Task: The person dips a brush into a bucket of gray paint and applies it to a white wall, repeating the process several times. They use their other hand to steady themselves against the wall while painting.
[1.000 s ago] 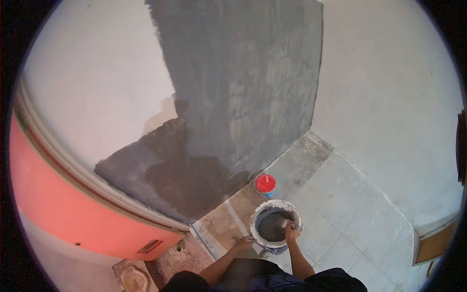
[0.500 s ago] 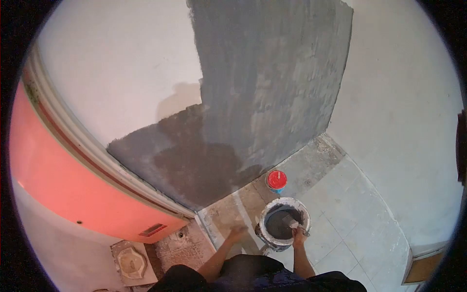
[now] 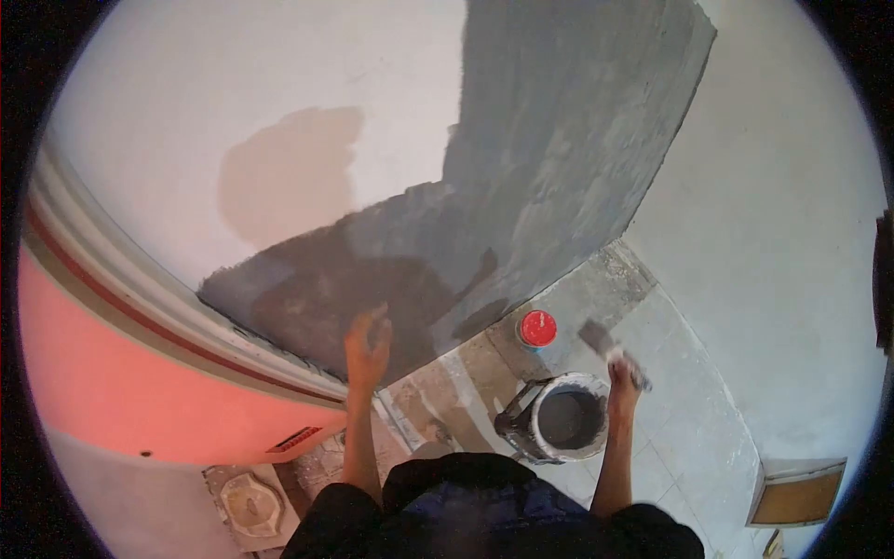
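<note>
In the head view my right hand [image 3: 624, 384] is closed around the handle of a wide paintbrush [image 3: 596, 336], its grey bristles pointing up and left. The brush is out over the floor, to the right of a bucket [image 3: 538, 427] with a smeared white rim. Grey coating [image 3: 568, 417] lies inside that bucket. My left hand [image 3: 367, 349] is raised in front of the wall's lower part, fingers apart and holding nothing. Behind it, the wall carries a large dark grey coated area [image 3: 549, 158] beside bare white wall [image 3: 279, 84].
A small tub with a red lid [image 3: 538, 328] stands on the floor just beyond the bucket. At the left are a pink door [image 3: 177, 373] with its frame and a stone-coloured basin [image 3: 251, 503]. A white wall [image 3: 782, 186] rises on the right, with a brown panel [image 3: 796, 498] low down.
My right hand has lifted the paintbrush out of the bucket and moved up and right. My left hand has risen up and left toward the wall. The view has shifted leftward.
</note>
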The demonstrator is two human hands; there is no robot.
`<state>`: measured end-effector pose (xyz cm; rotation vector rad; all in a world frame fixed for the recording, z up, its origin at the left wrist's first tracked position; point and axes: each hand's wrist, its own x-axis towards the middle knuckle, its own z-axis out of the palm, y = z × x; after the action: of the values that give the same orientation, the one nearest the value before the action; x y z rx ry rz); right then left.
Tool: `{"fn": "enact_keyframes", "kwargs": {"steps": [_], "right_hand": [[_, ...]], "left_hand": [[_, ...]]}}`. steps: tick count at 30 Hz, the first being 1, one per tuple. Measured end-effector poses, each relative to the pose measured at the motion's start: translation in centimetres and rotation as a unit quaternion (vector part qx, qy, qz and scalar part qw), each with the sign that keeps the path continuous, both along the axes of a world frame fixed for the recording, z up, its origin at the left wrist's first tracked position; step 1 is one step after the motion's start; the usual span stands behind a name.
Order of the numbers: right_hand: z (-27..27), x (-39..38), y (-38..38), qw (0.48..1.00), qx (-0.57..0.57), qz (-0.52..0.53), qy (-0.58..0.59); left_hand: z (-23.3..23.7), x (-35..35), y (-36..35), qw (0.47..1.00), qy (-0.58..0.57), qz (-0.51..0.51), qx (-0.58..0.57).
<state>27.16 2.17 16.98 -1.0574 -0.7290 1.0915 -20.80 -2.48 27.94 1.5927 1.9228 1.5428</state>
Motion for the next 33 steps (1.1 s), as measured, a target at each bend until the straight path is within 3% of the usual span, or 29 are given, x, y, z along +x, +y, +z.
{"fn": "enact_keyframes", "kwargs": {"steps": [2, 3, 4, 7, 9, 13, 17, 24, 33], "right_hand": [[5.8, -5.6, 3.4, 0.996, 0.024, 0.028, -0.082], [8.8, -8.3, 4.7, 0.98, 0.057, 0.033, -0.186], [10.2, -10.1, 6.8, 0.956, 0.084, 0.037, -0.278], [17.1, -17.2, 10.1, 0.878, 0.246, 0.081, -0.402], [19.2, -20.5, 12.7, 0.838, 0.31, 0.12, -0.433], [21.0, -24.8, 17.3, 0.774, 0.413, 0.188, -0.441], [20.5, -27.1, 20.3, 0.715, 0.479, 0.219, -0.459], [19.1, -27.4, 23.0, 0.719, 0.458, 0.205, -0.482], [21.5, -28.8, 24.9, 0.694, 0.493, 0.205, -0.484]], "left_hand": [[7.0, -3.0, 0.8, 0.99, 0.12, 0.004, 0.073], [10.0, -4.6, 1.2, 0.981, 0.167, 0.01, 0.093], [12.7, -6.0, 1.5, 0.97, 0.21, 0.034, 0.12], [20.6, -9.4, 3.3, 0.924, 0.284, 0.074, 0.246], [24.8, -12.4, 4.7, 0.838, 0.436, 0.137, 0.3], [30.1, -17.3, 8.2, 0.756, 0.522, 0.146, 0.367], [30.5, -20.5, 10.8, 0.705, 0.569, 0.211, 0.367], [30.1, -20.1, 11.2, 0.698, 0.574, 0.24, 0.354], [30.5, -20.2, 11.1, 0.689, 0.584, 0.235, 0.36]]}}
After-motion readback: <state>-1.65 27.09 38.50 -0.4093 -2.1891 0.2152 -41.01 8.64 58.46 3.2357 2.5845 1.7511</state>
